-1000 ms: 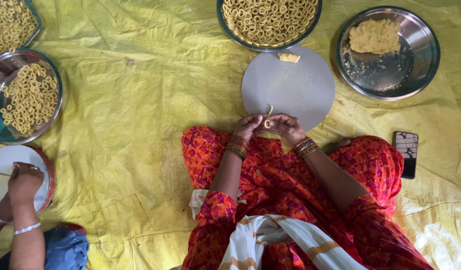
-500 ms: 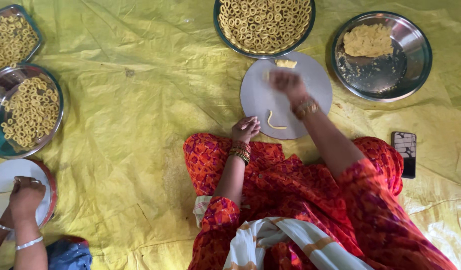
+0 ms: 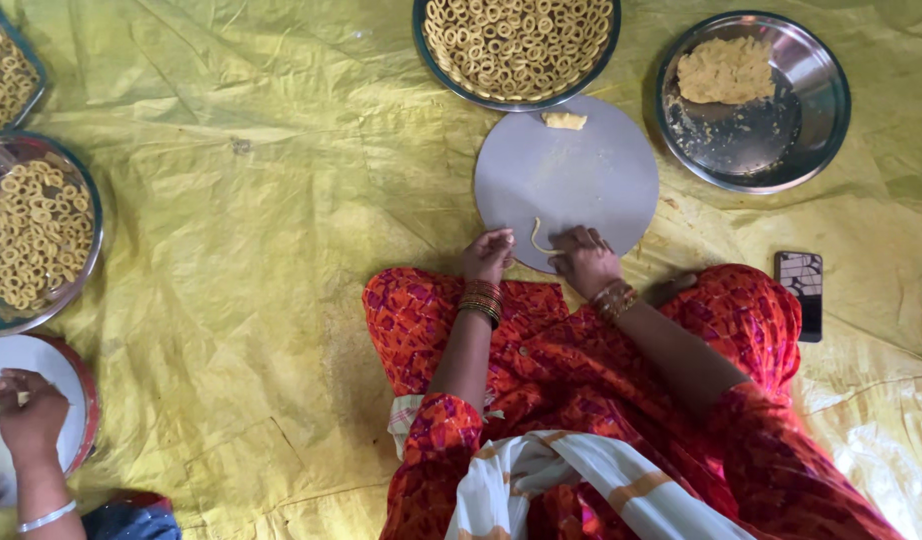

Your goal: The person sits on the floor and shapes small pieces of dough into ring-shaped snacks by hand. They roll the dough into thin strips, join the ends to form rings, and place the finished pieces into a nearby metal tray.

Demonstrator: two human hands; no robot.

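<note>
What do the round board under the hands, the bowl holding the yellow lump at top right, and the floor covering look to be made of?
The round board looks like smooth matte grey metal or laminate; the pictures leave it open.
The bowl is probably polished steel, given its bright reflective rim.
The yellow sheet seems thin plastic, glossy and full of creases.
The thin strip between the left hand and right hand looks like soft dough.

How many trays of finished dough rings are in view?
3: one tray at top centre above the round board, two at the left edge, both partly cut off.
</note>
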